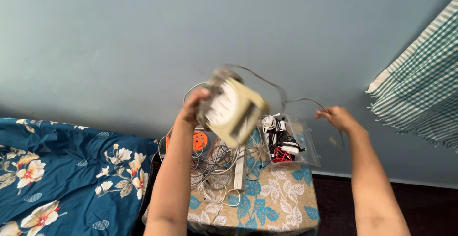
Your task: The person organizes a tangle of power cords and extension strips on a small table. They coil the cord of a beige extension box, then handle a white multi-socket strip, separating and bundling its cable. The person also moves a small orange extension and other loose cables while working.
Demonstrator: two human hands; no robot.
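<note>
Soft even daylight; motion blur on raised device (232, 111).

Two bare forearms, no sleeves, left hand (192, 108), right hand (338, 118)

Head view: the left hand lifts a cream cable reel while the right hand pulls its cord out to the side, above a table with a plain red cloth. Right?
Not quite. The head view shows the table's cloth is tan with blue and white leaves, not plain red. The rest holds: the left hand lifts the cable reel, and the right hand holds its cord out sideways.
</note>
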